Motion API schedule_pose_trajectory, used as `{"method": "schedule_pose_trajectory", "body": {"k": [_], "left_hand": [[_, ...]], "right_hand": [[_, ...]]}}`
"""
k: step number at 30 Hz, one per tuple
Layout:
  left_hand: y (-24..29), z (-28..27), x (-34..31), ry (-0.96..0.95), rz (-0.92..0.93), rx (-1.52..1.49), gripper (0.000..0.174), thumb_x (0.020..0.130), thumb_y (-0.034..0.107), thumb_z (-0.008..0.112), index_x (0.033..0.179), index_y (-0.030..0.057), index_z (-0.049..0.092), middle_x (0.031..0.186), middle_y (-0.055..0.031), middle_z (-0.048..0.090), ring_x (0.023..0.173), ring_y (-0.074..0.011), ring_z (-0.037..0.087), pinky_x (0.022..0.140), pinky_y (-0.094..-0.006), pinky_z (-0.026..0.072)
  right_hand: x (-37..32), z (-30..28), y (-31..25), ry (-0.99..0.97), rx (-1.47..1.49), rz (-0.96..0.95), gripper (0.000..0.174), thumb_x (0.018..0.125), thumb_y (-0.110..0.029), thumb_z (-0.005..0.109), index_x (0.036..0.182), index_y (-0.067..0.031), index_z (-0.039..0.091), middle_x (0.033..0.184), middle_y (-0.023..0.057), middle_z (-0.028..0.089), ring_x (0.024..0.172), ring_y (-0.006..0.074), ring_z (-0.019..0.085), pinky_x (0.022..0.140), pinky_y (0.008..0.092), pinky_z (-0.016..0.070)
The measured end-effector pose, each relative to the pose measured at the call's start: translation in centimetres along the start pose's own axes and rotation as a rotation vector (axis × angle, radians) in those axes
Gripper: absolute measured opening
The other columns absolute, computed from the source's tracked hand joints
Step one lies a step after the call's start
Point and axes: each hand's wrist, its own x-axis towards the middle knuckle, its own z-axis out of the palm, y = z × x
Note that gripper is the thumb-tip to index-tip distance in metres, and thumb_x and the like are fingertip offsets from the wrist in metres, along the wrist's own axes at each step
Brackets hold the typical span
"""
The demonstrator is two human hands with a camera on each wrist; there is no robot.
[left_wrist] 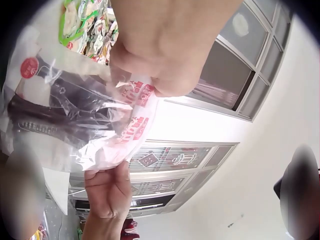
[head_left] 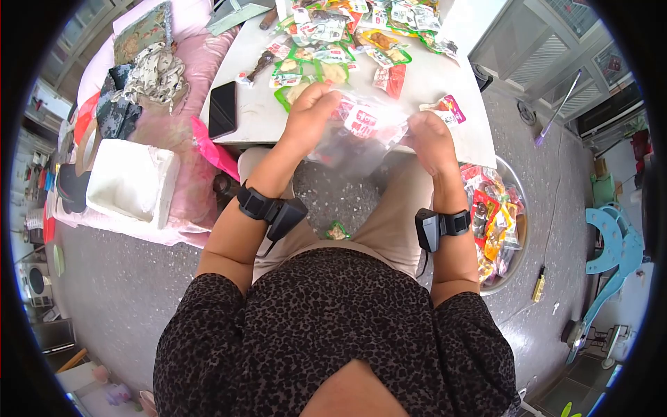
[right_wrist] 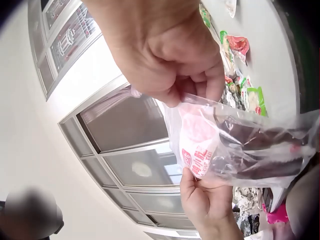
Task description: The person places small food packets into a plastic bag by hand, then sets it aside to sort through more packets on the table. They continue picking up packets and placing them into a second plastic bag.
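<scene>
Over the front edge of the white table, a clear plastic bag with a white label and red print is stretched between both hands. My left hand pinches its left end with thumb and fingers. At the opposite end my right hand pinches it the same way. Through the clear film in the right wrist view, dark brown shapes show in the bag; I cannot tell what they are. A small white and magenta packet lies on the table just beyond my right hand.
Several colourful food packets are heaped at the back of the table. A black phone lies at its left edge. Right of my legs stands a metal basin full of packets. A white foam box sits on pink cloth to the left.
</scene>
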Motion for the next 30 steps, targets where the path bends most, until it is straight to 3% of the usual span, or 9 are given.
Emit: {"method": "schedule_pose_trajectory", "body": {"k": [6,7,9,10,11,16,24,25,30], "left_hand": [[0.9,1.9,-1.4,-0.086,0.092,0.196,0.012,0.078,0.012,0.047,0.074,0.0009,0.048,0.065,0.0014,0.046,0.059,-0.0036,0.039,0.053,-0.0198,0.0352],[0.9,2.2,-1.8,-0.09,0.113,0.207,0.011,0.078,0.011,0.047,0.074,0.0008,0.049,0.065,0.0015,0.046,0.059,-0.0034,0.04,0.053,-0.0196,0.0352],[0.7,2.7,-2.4,-0.14,0.148,0.205,0.01,0.078,0.01,0.048,0.075,0.0007,0.049,0.064,0.0017,0.046,0.059,-0.0032,0.04,0.052,-0.0194,0.0351],[0.6,2.9,-2.8,-0.163,0.141,0.179,0.008,0.079,0.008,0.047,0.075,0.0004,0.049,0.065,0.0014,0.047,0.059,-0.0032,0.041,0.053,-0.0186,0.0355],[0.9,3.2,-3.2,-0.205,0.165,0.144,0.008,0.08,0.007,0.045,0.077,0.0002,0.048,0.067,0.0014,0.048,0.06,-0.0029,0.041,0.054,-0.0179,0.0353],[-0.1,3.2,-4.1,-0.245,0.1,0.133,0.007,0.081,0.007,0.044,0.081,0.0003,0.047,0.068,0.0014,0.048,0.061,-0.0024,0.041,0.054,-0.0174,0.0352],[-1.0,4.3,-5.1,-0.371,-0.033,0.027,0.01,0.082,0.009,0.043,0.083,0.0,0.047,0.074,-0.0021,0.052,0.065,-0.0056,0.045,0.061,-0.0194,0.0377],[-1.1,4.4,-5.1,-0.386,-0.053,0.005,0.01,0.082,0.009,0.043,0.083,-0.0001,0.047,0.075,-0.0026,0.052,0.066,-0.0061,0.046,0.062,-0.02,0.0379],[-1.2,4.8,-5.4,-0.514,-0.102,-0.05,0.011,0.082,0.009,0.043,0.084,-0.0002,0.048,0.081,-0.005,0.052,0.073,-0.0072,0.046,0.067,-0.0218,0.0377]], "right_hand": [[-1.9,1.2,-4.5,-0.309,-0.57,-0.141,0.029,0.073,-0.012,0.058,0.096,0.0016,0.048,0.084,0.0034,0.052,0.076,0.0093,0.049,0.067,0.0228,0.0411],[-1.7,1.2,-4.6,-0.348,-0.618,-0.103,0.039,0.069,-0.018,0.062,0.099,0.0022,0.047,0.087,0.0076,0.054,0.078,0.0148,0.052,0.069,0.0251,0.0409],[-1.8,1.7,-4.6,-0.347,-0.943,-0.301,0.044,0.066,-0.023,0.063,0.098,0.0021,0.048,0.086,0.012,0.054,0.077,0.0203,0.053,0.069,0.0283,0.0409],[-1.8,1.8,-4.4,-0.363,-0.901,-0.277,0.047,0.064,-0.027,0.064,0.098,0.0012,0.049,0.085,0.0148,0.054,0.077,0.0247,0.053,0.067,0.0315,0.0406],[-2.1,1.9,-4.1,-0.31,-0.911,-0.331,0.036,0.066,-0.025,0.063,0.09,-0.0002,0.052,0.075,0.0121,0.054,0.068,0.0202,0.052,0.06,0.0299,0.0403],[-4.3,1.3,-2.7,-0.349,-0.733,-0.065,0.019,0.072,-0.018,0.06,0.077,-0.0016,0.052,0.063,-0.0004,0.05,0.059,0.0052,0.043,0.053,0.0216,0.0364],[-8.2,0.8,-1.2,-0.206,-0.501,0.039,0.015,0.073,-0.015,0.057,0.073,-0.001,0.051,0.059,0.0047,0.052,0.053,0.009,0.047,0.048,0.0246,0.0383],[-8.5,0.7,-1.2,-0.195,-0.557,-0.08,0.015,0.073,-0.015,0.056,0.072,-0.0008,0.051,0.059,0.0047,0.052,0.052,0.0092,0.048,0.047,0.0244,0.0382],[-10.2,-0.1,-1.4,-0.176,-0.583,-0.122,0.014,0.073,-0.014,0.056,0.071,-0.0014,0.051,0.059,0.0044,0.051,0.052,0.0093,0.047,0.047,0.0251,0.0379]]}}
